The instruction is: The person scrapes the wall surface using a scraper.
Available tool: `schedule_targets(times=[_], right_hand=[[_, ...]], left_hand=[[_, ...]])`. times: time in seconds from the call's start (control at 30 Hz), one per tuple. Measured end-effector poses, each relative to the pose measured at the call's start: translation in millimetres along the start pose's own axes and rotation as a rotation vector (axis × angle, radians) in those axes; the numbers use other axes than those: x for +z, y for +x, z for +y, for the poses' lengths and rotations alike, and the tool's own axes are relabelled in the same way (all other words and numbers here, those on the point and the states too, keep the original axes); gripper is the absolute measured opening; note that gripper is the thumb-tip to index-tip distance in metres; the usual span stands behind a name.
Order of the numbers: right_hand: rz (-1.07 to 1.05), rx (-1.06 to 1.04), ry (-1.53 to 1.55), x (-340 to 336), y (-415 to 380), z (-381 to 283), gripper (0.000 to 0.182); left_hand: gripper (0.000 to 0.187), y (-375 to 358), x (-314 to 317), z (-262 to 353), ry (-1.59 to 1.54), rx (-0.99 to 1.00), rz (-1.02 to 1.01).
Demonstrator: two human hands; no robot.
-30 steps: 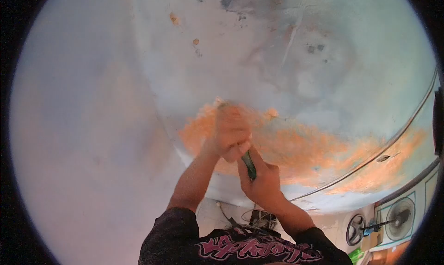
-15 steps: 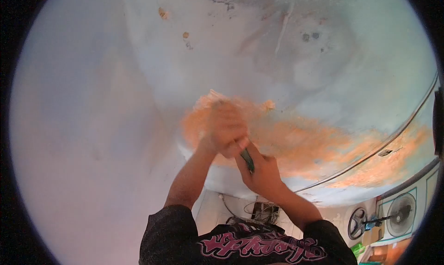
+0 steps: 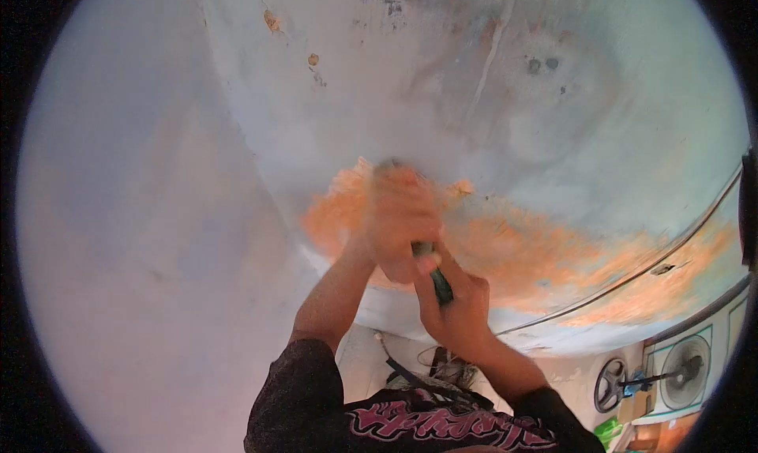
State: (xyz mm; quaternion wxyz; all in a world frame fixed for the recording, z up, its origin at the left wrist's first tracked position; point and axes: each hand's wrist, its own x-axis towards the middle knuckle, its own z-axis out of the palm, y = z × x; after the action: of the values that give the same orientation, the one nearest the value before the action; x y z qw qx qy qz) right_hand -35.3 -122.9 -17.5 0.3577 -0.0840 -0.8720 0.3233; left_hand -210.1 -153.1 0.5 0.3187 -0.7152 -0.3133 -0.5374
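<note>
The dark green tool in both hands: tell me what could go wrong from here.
The left hand looks very near the pale blue-grey curved surface, so its fingers could scrape.
The dark green tool, also held by the right hand, might slip and gouge the mottled orange patch.
Thin tangled cables below might catch a foot.

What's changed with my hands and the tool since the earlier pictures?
Both your left hand and right hand have shifted slightly right across the orange-patched surface, with the dark green tool. More of its handle shows between them. Nothing was visibly let go or newly taken; both hands still grip it.
</note>
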Motion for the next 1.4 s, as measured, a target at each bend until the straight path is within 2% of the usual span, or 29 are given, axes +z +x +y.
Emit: schedule_targets(times=[0.13,0.17,0.23,0.3,0.33,0.37,0.43,0.5,0.63,0.7,0.8,0.93,1.03,1.1,1.13,1.2,1.3,1.4], right_hand=[[-0.053,-0.032,0.026,0,0,18,0.044],[-0.014,-0.023,0.019,1,-17,27,0.044],[0.020,-0.017,-0.004,-1,-15,25,0.044],[0.050,-0.141,-0.103,0,-4,18,0.044],[0.058,-0.112,-0.115,-1,0,19,0.044],[0.038,-0.121,-0.115,-1,5,20,0.044],[0.022,-0.162,-0.110,-7,1,21,0.044],[-0.103,0.013,-0.092,-17,-16,27,0.044],[0.007,-0.066,-0.159,-10,4,31,0.042],[0.016,-0.179,-0.228,-14,24,22,0.039],[-0.038,-0.090,-0.189,-27,-1,33,0.037],[0.045,-0.074,-0.152,-23,-17,20,0.037],[0.010,-0.126,-0.223,-23,-7,16,0.038],[-0.007,-0.123,-0.193,-15,-2,35,0.038],[-0.001,-0.135,-0.199,-18,-5,35,0.038],[0.030,-0.090,-0.147,-23,-24,34,0.040],[0.078,-0.116,-0.128,-4,-10,47,0.042],[0.035,-0.137,-0.157,-10,7,23,0.044]], left_hand=[[0.034,10,-4,7,0.086,-0.051,-0.155],[0.028,4,10,19,0.030,-0.090,-0.169],[0.023,-2,18,17,-0.028,-0.127,-0.166],[0.031,-4,10,-2,0.107,0.040,-0.029],[0.031,-1,1,-6,0.076,0.030,-0.030],[0.028,3,-16,-9,0.077,0.009,-0.202],[0.026,6,-11,-1,0.104,0.010,-0.373],[0.022,-1,19,19,0.167,-0.051,-0.195],[0.019,8,8,4,0.154,-0.027,-0.167],[0.019,15,-7,2,0.284,-0.100,-0.172],[0.025,6,21,9,0.199,-0.042,-0.077],[0.026,4,19,13,0.098,-0.058,-0.171],[0.023,13,11,13,-0.008,-0.095,-0.111],[0.019,17,10,9,0.230,-0.026,-0.178],[0.019,18,14,12,0.235,-0.014,-0.172],[0.015,10,30,27,0.132,-0.119,-0.275],[0.010,16,23,14,0.195,-0.084,-0.204],[0.009,31,1,17,0.305,-0.147,-0.287]])
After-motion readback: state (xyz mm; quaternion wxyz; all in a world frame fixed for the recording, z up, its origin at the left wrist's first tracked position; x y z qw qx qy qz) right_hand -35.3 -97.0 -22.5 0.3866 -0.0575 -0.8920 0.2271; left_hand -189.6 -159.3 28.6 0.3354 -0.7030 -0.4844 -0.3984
